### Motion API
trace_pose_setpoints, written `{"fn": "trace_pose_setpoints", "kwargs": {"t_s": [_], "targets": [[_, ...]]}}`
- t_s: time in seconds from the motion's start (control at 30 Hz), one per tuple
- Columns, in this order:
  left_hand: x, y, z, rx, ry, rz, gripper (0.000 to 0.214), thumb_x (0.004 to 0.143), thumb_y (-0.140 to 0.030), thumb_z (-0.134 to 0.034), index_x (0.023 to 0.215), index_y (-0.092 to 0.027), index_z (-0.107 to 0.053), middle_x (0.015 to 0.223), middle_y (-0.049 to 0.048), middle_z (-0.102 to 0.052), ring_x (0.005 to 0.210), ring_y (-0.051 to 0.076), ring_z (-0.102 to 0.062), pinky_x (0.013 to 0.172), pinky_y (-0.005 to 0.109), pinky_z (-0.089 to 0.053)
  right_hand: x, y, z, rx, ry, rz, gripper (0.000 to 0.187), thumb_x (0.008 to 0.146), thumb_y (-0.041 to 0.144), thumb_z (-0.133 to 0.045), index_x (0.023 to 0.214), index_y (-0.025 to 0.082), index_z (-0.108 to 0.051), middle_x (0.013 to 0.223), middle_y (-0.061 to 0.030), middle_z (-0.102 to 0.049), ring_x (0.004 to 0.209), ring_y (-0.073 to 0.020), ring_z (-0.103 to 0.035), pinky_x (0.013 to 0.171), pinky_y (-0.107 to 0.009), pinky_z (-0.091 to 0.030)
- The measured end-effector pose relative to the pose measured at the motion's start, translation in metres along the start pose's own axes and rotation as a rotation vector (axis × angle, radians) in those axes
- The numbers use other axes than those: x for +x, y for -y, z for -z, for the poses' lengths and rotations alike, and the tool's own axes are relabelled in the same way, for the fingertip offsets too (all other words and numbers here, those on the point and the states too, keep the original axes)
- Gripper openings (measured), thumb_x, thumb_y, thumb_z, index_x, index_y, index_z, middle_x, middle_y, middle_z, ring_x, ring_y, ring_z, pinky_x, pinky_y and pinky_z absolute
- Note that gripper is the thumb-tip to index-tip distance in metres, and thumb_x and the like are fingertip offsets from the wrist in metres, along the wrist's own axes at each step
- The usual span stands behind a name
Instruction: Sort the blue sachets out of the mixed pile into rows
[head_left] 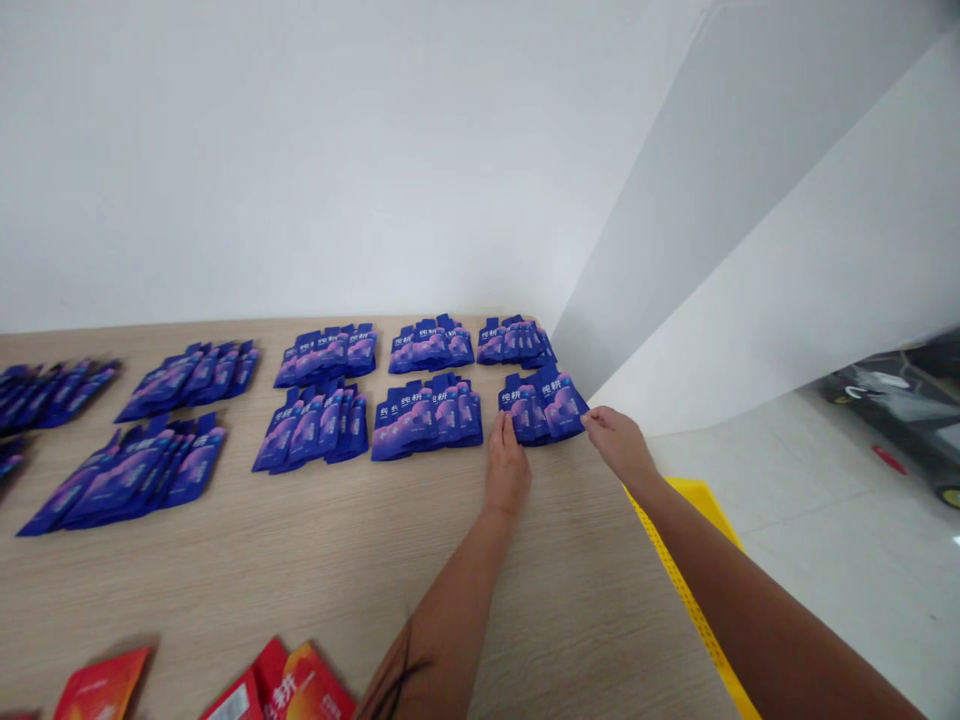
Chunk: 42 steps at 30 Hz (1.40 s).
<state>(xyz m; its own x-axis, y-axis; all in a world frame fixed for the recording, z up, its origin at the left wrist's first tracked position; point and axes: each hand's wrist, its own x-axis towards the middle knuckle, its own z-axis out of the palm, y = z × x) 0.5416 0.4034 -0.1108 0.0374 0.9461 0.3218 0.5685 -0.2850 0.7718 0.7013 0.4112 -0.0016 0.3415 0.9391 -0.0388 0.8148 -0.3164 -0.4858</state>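
A small fan of blue-purple pouches (529, 418) lies at the right end of the front row on the wooden table. My left hand (508, 470) is closed at the lower left edge of this fan, its fingertips on a pouch there. At the fan's right side, my right hand (621, 442) pinches the lower right corner of the outermost blue pouch (564, 402) between thumb and fingers. Just behind lies another overlapping group of blue pouches (516, 342). To the left of my left hand is a further fanned group (427, 418).
More blue pouch groups (311, 425) run leftward in two rows along the white wall (300, 160). Red-orange pouches (300, 690) lie at the table's near edge. A yellow crate (701, 505) stands beside the table's right edge, near a white pillar (720, 290).
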Motion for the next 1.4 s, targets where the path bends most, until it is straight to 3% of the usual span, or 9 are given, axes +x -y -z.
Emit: {"fn": "trace_pose_setpoints", "kwargs": {"t_s": [0.2, 0.43, 0.77, 1.07, 1.4], "targets": [[0.001, 0.001, 0.0, -0.013, 0.008, -0.007, 0.061, 0.083, -0.001, -0.033, 0.143, -0.013, -0.03, 0.142, 0.0193, -0.042, 0.137, 0.025, -0.035, 0.112, 0.049, -0.033, 0.002, 0.002, -0.015, -0.079, -0.001, 0.016, 0.027, 0.085, 0.033, -0.046, 0.078, 0.02, -0.067, 0.074, -0.0056, -0.069, 0.072, -0.0193, -0.061, 0.064, -0.027, -0.038], [0.0, 0.002, -0.001, -0.004, -0.005, -0.047, 0.058, 0.083, 0.0, -0.032, 0.14, -0.011, -0.034, 0.14, 0.0205, -0.043, 0.137, 0.025, -0.037, 0.111, 0.047, -0.035, -0.002, 0.006, -0.016, -0.13, -0.001, 0.01, 0.025, 0.09, 0.034, -0.043, 0.088, 0.02, -0.063, 0.081, -0.0072, -0.068, 0.074, -0.0202, -0.061, 0.062, -0.027, -0.034], [-0.001, 0.0, 0.003, 0.01, 0.011, -0.061, 0.054, 0.084, 0.0, -0.03, 0.137, -0.008, -0.037, 0.143, 0.0218, -0.039, 0.139, 0.026, -0.031, 0.113, 0.049, -0.032, -0.046, -0.021, -0.023, 0.042, -0.06, -0.006, 0.026, 0.086, 0.043, -0.038, 0.079, 0.023, -0.053, 0.067, -0.0035, -0.06, 0.064, -0.0207, -0.055, 0.059, -0.029, -0.031], [-0.002, 0.001, 0.002, 0.024, -0.042, -0.087, 0.06, 0.082, 0.002, -0.031, 0.14, -0.01, -0.033, 0.144, 0.0192, -0.037, 0.141, 0.026, -0.026, 0.115, 0.05, -0.03, -0.059, -0.041, -0.045, 0.243, -0.205, -0.096, 0.033, 0.083, 0.046, -0.036, 0.093, 0.019, -0.053, 0.085, -0.0108, -0.065, 0.077, -0.0257, -0.059, 0.068, -0.035, -0.041], [-0.003, 0.005, -0.001, 0.026, -0.075, -0.129, 0.065, 0.081, 0.003, -0.032, 0.143, -0.013, -0.029, 0.148, 0.0169, -0.034, 0.142, 0.025, -0.024, 0.115, 0.049, -0.029, -0.068, -0.042, -0.053, 0.2, -0.165, -0.007, 0.031, 0.086, 0.042, -0.035, 0.095, 0.02, -0.054, 0.091, -0.0111, -0.065, 0.083, -0.0258, -0.06, 0.073, -0.037, -0.043]]}}
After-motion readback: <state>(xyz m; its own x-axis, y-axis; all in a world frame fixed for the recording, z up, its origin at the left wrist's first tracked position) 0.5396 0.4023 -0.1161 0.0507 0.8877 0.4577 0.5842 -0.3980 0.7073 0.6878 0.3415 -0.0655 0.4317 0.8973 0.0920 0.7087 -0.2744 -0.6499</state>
